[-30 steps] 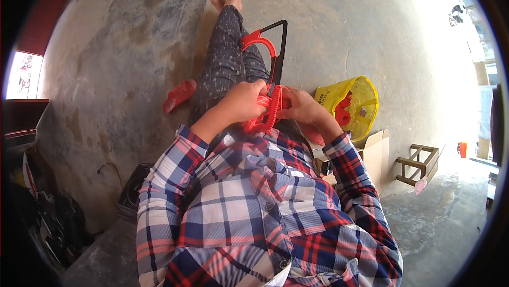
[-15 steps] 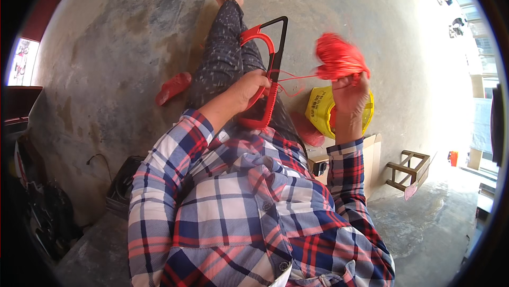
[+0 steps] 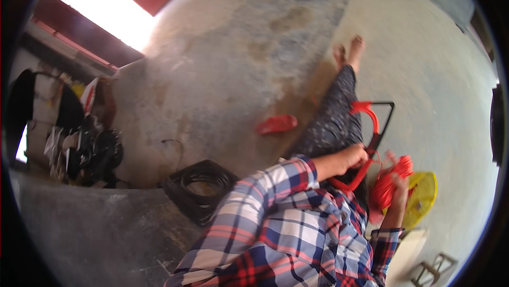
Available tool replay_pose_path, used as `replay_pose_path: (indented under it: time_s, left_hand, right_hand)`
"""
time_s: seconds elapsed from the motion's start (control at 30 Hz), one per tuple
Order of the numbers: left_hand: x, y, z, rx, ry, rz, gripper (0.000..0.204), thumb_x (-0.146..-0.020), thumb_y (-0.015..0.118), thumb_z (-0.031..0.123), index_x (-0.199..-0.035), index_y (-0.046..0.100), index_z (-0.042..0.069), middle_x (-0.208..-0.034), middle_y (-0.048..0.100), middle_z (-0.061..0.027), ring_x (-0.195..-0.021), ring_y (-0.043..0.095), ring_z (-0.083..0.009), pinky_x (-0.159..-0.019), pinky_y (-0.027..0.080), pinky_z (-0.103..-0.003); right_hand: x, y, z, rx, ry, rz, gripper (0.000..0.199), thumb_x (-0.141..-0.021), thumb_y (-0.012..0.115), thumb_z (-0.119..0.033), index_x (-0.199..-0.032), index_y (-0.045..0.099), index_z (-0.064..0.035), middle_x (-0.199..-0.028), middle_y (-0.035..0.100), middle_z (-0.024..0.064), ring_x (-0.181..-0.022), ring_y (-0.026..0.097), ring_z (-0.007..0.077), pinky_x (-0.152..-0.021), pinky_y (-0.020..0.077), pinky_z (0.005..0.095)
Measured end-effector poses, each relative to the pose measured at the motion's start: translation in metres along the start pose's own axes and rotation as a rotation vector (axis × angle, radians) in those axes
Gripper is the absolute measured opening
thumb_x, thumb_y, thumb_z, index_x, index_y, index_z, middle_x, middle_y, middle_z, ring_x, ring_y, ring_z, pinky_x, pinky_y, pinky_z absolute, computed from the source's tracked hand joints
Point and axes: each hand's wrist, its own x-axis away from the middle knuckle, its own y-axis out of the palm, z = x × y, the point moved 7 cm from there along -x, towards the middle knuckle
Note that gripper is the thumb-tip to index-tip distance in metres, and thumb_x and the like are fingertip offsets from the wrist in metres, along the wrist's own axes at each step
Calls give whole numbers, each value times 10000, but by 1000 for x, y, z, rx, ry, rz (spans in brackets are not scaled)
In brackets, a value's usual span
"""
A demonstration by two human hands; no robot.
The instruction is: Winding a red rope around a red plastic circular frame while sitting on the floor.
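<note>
Head view, looking down over a plaid shirt to a person seated on a concrete floor. All positions below are taken from the black frame (image 3: 383, 128), a narrow metal loop standing over the outstretched leg.

Frame: its long axis runs from near the lap away toward the feet, leaning slightly to the person's right at the far end. A red cord (image 3: 366, 112) is wrapped around its far left corner and runs down the near side of the frame to the hands.

Left hand (image 3: 354, 155): at the near end of the frame, touching it, fingers closed around the wrapped red section there. This is the nearer hand to the frame.

Right hand (image 3: 398, 189): just right of and below the frame's near end, apart from it, clenched on a loose bundle of red cord (image 3: 389, 181). A strand runs from the bundle up to the frame.

Judgement: the bundle lies right of the frame axis, so cord would feed across from right to left.

Other items: a yellow plastic piece (image 3: 423, 197) just beyond the right hand; a red sandal (image 3: 277, 124) well left of the frame; a black coil (image 3: 201, 183) further left, near the shirt sleeve.
</note>
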Motion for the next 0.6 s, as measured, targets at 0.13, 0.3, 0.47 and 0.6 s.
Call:
replay_pose_path:
  time_s: [0.13, 0.3, 0.47, 0.6]
  left_hand:
    - [12, 0, 7, -28, 12, 38, 186, -726, 522, 103, -909, 516, 72, -666, 505, -11, -517, 423, -94, -466, 314, -249]
    - [-5, -6, -3, 18, -15, 103, 176, -727, 509, 197, -574, 457, 127, -511, 442, -2, -397, 342, -103, -386, 246, -275]
    - [4, -12, 5, 45, -9, 111, 182, -703, 519, 215, -561, 432, 143, -500, 420, -2, -392, 321, -110, -381, 222, -282]
    - [7, -9, 3, 65, -74, 65, 142, -714, 516, 209, -615, 459, 125, -540, 443, -14, -413, 335, -109, -393, 229, -280]
  right_hand:
    - [-3, 8, 32, 167, 197, 68, 350, -846, 609, -90, -1176, 539, 4, -952, 612, 49, -801, 597, 135, -726, 500, 284]
    - [-1, 28, -33, -211, -53, 197, 211, -892, 613, -191, -963, 499, -29, -748, 517, 23, -571, 465, 87, -520, 402, 233]
    - [18, 68, -21, -124, -25, 89, 246, -840, 657, -194, -921, 485, -38, -651, 457, 6, -504, 413, 84, -466, 363, 227]
    - [31, 71, -26, -207, 18, 32, 202, -813, 640, -143, -867, 470, -50, -581, 403, -10, -461, 357, 72, -405, 293, 220]
